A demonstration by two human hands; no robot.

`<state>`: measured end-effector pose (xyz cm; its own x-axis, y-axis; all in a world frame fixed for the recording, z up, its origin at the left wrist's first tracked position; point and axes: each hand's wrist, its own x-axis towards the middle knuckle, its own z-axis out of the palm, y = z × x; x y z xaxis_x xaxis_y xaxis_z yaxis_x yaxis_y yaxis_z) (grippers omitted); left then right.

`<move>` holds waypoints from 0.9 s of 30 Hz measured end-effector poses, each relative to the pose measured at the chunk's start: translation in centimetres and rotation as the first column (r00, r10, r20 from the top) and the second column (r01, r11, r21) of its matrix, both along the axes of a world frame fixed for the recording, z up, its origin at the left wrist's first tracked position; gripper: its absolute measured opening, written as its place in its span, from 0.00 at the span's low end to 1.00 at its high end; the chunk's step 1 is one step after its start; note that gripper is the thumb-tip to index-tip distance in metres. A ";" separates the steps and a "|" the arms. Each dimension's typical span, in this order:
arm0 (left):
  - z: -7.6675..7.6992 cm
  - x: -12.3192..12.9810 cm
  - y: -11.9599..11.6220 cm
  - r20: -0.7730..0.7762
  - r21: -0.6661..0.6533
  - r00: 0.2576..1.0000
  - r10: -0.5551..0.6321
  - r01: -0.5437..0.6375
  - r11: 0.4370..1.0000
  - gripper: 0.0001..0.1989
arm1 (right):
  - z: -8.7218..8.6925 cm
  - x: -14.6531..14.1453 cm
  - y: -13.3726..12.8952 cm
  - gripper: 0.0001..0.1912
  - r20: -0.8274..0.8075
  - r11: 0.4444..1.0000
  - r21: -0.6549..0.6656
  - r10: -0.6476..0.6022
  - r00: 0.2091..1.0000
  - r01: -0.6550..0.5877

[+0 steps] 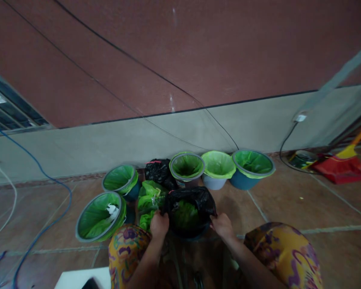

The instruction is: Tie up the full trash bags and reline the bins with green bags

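A black plastic bag [195, 195] lines a dark bin between my knees, its mouth spread wide. Crumpled green stuff [185, 214], perhaps plastic, lies inside it. My left hand [159, 224] is closed on the bag's left edge, and my right hand [222, 225] pinches its right edge. Close beyond my left hand lies a filled green bag [152, 196]. Behind that sits a knotted black bag [158, 171] with a reddish tie. The bin's lower part is mostly in shadow.
Green-lined bins stand along the wall: one dark [187, 176], one pale [215, 182], one blue [249, 183]. Two more, a rear bin [120, 178] and a front bin [92, 214] holding white scraps, stand left. A blue hose [61, 218] crosses the floor; a red dustpan [338, 168] lies right.
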<state>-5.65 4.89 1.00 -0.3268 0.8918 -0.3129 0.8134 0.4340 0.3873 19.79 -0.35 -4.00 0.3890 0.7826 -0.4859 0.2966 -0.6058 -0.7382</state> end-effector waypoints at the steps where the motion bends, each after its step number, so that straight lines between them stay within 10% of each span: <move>1: 0.7 0.2 1.2 -0.018 0.016 1.000 0.006 -0.006 1.000 0.21 | 0.1 0.0 0.0 0.08 0.009 1.000 -0.009 0.014 1.000 -0.013; 11: -1.4 2.1 10.2 -0.106 -0.003 0.970 -0.218 0.219 0.976 0.28 | -1.1 0.1 -1.6 0.15 0.043 1.000 -0.012 -0.006 0.999 0.006; 27: -1.6 0.1 10.7 -0.103 -0.005 0.940 -0.326 0.327 0.945 0.14 | 0.0 0.6 -2.0 0.09 -0.312 0.997 -0.075 -0.031 0.949 0.008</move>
